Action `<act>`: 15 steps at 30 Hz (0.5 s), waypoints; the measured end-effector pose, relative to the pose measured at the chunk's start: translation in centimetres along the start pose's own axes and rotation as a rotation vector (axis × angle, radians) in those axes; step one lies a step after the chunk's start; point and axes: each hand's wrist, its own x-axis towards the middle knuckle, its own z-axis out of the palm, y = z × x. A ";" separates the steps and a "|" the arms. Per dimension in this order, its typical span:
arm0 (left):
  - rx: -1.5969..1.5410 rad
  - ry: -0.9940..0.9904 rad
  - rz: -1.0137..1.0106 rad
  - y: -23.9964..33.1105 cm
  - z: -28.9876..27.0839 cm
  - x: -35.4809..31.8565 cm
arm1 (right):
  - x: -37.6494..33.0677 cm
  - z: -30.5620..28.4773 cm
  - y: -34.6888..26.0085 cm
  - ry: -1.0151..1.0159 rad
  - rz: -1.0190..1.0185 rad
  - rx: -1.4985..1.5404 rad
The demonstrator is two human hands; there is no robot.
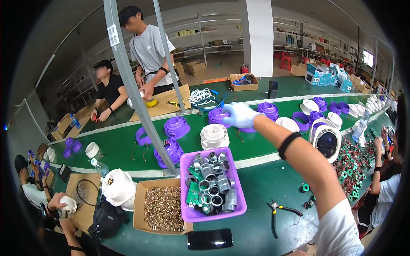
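Observation:
My right hand, in a pale glove, reaches far over the green belt from the lower right. Its fingers close on the right edge of a round purple plastic housing; the fingertips are partly hidden. Below the wrist, another purple part shows in part. In front of the hand sits a white round housing, and a further purple housing stands just right of it. My left hand is out of view.
Near me stand a purple bin of metal cylinders and green boards, a carton of small brass-coloured pieces, a black phone and pliers. Wired green rings pile up at right. Grey posts rise left. Co-workers stand around.

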 end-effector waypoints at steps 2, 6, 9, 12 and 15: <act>0.007 0.000 -0.029 -0.7 -1.5 -0.4 | 4.5 2.7 -1.5 -0.084 0.005 -0.021; 0.006 0.018 -0.102 -2.3 -4.3 -0.6 | 13.0 9.5 -2.4 -0.130 0.119 -0.024; 0.025 0.037 -0.176 -4.0 -7.1 -1.2 | 17.6 12.9 -2.4 -0.220 0.214 0.001; 0.054 0.047 -0.253 -5.9 -10.1 -2.0 | 21.2 16.2 -1.9 -0.334 0.228 -0.057; 0.043 0.012 -0.284 -6.5 -11.4 -2.7 | 24.5 20.6 4.1 -0.275 0.488 -0.009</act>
